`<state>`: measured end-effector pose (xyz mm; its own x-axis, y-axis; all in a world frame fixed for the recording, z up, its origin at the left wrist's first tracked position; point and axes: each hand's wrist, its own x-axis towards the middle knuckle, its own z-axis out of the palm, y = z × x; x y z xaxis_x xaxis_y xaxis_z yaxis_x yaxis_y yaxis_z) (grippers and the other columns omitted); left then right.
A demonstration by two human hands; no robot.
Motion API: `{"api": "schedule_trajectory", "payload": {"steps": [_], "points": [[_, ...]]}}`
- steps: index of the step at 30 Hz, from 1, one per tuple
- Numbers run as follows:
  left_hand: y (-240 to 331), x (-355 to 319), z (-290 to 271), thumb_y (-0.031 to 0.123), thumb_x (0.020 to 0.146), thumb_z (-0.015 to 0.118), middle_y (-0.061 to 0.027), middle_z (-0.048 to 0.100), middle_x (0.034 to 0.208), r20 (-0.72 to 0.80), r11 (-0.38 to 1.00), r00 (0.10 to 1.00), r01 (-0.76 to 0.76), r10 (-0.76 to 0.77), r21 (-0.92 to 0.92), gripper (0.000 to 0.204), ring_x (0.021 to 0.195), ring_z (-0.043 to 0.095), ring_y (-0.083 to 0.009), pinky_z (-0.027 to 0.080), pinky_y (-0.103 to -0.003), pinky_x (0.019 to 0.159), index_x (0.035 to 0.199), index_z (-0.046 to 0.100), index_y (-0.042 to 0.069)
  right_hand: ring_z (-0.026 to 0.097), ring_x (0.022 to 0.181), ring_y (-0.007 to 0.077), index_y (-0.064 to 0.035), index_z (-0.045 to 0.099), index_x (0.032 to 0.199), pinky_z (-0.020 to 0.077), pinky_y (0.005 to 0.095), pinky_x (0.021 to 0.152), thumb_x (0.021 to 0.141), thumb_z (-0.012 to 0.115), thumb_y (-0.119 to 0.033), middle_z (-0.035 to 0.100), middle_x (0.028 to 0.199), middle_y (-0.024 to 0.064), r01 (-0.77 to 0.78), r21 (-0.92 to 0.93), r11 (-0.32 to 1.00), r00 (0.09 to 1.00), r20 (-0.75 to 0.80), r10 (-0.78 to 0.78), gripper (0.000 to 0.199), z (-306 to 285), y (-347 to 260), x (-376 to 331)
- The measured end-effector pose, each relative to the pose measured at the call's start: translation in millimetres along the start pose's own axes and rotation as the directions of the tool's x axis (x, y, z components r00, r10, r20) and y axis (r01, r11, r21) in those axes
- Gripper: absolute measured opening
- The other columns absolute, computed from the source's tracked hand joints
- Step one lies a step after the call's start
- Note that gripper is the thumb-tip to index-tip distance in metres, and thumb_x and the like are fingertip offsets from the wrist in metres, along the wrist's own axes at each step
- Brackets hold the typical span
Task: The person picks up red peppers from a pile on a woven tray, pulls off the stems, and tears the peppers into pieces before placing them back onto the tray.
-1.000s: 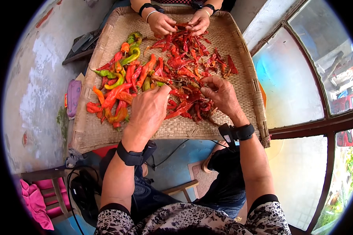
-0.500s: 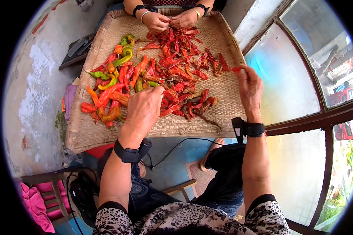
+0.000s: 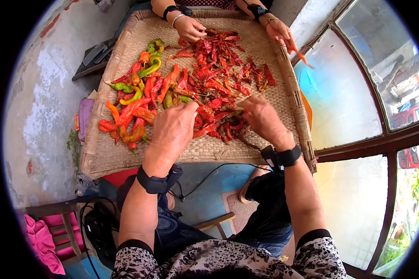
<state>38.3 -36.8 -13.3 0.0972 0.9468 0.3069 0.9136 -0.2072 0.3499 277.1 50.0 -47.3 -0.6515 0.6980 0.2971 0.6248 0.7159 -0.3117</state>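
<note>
A woven tray (image 3: 274, 149) holds two groups of chili peppers. Fresh-looking red, orange and green chilies (image 3: 135, 109) lie on its left side, and wrinkled dried red chilies (image 3: 216, 83) cover the middle. My left hand (image 3: 172, 128) is closed at the near edge of the dried chilies, fingertips pinched; whatever is in them is hidden. My right hand (image 3: 266, 122) reaches in from the right, its curled fingers down at the dark, shrivelled chilies (image 3: 230, 125). Those fingertips are partly hidden, and I cannot make out what they grip.
Across the tray, a co-worker's hand (image 3: 189, 29) is at the dried pile; the other hand (image 3: 279, 32) holds an orange-red chili past the right rim. An orange container (image 3: 307, 111) shows beside the tray. Windows (image 3: 344, 93) stand right, a wall (image 3: 37, 107) left. A cable (image 3: 205, 174) hangs below.
My right hand has come from the tray's right rim, where it held a red piece, leftward to the chilies. The co-worker's one hand has moved out past the right rim with a chili.
</note>
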Motion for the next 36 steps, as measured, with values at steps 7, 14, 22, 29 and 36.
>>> {"api": "schedule_trajectory", "payload": {"steps": [7, 14, 22, 29, 36], "points": [[-1, -1, -4, 0.01, 0.086, 0.056, -0.0161, 0.065, 0.087, -0.013, 0.999, 1.0, 0.006, -0.007, -0.038, 0.013, 0.081, 0.062, -0.0354, 0.049, -0.045, 0.067, 0.098, 0.057, 0.004, 0.056, 0.095, 0.0324, -0.0061, 0.06, 0.097, 0.0483, 0.0404, 0.08, 0.078, 0.059, -0.002, 0.06, 0.093, 0.0127, -0.057, -0.054, 0.997, 0.998, 0.026, 0.059, 0.019, 3, -7, 7], [-1, -1, -1, 0.01, 0.087, 0.055, -0.0164, 0.065, 0.088, -0.002, 1.0, 1.0, 0.007, -0.007, -0.022, 0.013, 0.081, 0.062, -0.0355, 0.049, -0.045, 0.067, 0.098, 0.058, 0.004, 0.063, 0.082, 0.0331, -0.0072, 0.061, 0.093, 0.0511, 0.0411, 0.069, 0.082, 0.063, -0.01, 0.065, 0.088, 0.0135, -0.229, 0.061, 0.972, 0.872, -0.43, 0.232, 0.011, -20, 17, -3], [-2, 1, 2, 0.01, 0.087, 0.054, -0.016, 0.064, 0.085, -0.021, 1.0, 1.0, -0.016, 0.016, -0.001, 0.012, 0.079, 0.062, -0.0362, 0.049, -0.046, 0.065, 0.098, 0.057, 0.004, 0.059, 0.085, 0.0322, -0.008, 0.062, 0.101, 0.0476, 0.0434, 0.074, 0.087, 0.058, -0.016, 0.065, 0.088, 0.0137, -0.669, -0.352, 0.655, 0.661, -0.684, 0.308, 0.016, -55, 60, -36], [-8, -1, 4, 0.01, 0.087, 0.054, -0.0161, 0.064, 0.085, -0.019, 1.0, 1.0, -0.013, 0.013, -0.002, 0.012, 0.079, 0.061, -0.0366, 0.048, -0.046, 0.065, 0.098, 0.057, 0.004, 0.057, 0.089, 0.029, -0.0056, 0.064, 0.1, 0.0488, 0.0395, 0.08, 0.075, 0.07, -0.01, 0.06, 0.089, 0.0126, 0.096, 0.121, 0.988, 0.99, -0.112, -0.083, 0.026, 7, -28, 3], [-7, 2, -6, 0.01, 0.087, 0.055, -0.0159, 0.063, 0.083, -0.055, 1.0, 0.998, -0.017, 0.016, -0.019, 0.012, 0.074, 0.061, -0.0363, 0.048, -0.045, 0.062, 0.098, 0.056, 0.005, 0.053, 0.095, 0.0311, -0.0062, 0.062, 0.101, 0.0475, 0.0406, 0.081, 0.074, 0.068, -0.01, 0.058, 0.097, 0.0114, 0.04, -0.035, 0.999, 0.995, 0.094, -0.037, 0.028, 26, -39, 14]]}}
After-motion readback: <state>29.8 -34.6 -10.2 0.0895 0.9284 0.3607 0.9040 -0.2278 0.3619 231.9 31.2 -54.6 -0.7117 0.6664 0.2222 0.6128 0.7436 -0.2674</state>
